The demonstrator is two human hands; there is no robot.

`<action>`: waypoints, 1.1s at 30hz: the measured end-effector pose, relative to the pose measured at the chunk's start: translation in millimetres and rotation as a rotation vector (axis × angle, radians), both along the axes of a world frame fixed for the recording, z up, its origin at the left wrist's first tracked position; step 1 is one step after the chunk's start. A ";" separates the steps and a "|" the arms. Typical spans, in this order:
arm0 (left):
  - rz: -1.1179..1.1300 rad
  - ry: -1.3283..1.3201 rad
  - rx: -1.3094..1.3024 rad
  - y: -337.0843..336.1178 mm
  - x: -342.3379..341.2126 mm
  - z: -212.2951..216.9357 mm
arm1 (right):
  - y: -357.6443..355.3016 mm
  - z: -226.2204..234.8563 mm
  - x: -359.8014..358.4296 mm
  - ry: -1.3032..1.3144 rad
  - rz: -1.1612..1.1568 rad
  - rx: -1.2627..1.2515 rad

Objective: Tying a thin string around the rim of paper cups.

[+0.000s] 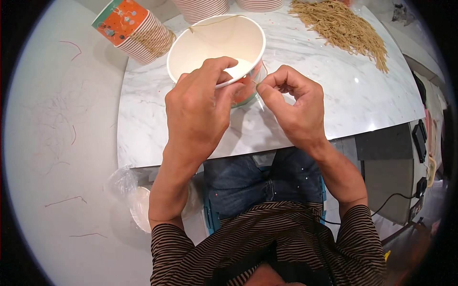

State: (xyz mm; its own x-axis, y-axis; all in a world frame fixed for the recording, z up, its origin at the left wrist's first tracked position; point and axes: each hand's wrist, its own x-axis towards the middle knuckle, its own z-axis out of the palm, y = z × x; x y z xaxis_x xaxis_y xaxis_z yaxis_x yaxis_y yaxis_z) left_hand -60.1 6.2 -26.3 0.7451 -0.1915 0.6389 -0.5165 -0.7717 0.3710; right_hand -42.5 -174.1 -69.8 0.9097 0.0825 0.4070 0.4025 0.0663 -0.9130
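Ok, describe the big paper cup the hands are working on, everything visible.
The paper cup is a wide round tub, plain cream-white inside and apparently empty, with a rolled rim and an orange and teal printed outside. It rests on the white marble tabletop, tilted toward the person. The left hand grips its near rim; the right hand pinches a thin tan string at the rim, and the string also crosses the far edge.

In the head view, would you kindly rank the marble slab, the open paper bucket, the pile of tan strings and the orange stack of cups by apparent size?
1. marble slab
2. paper bucket
3. pile of tan strings
4. orange stack of cups
The last two look close.
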 end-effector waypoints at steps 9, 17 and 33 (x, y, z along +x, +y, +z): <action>0.004 0.008 -0.020 -0.3 -1.5 2.3 | 8.3 -3.4 4.5 -0.040 -0.039 -0.029; -0.009 -0.001 -0.021 0.6 -0.6 1.9 | 10.9 -4.0 6.2 -0.018 -0.038 -0.026; -0.062 0.157 -0.086 4.2 -6.4 20.9 | 15.3 -7.8 9.6 -0.046 -0.031 -0.022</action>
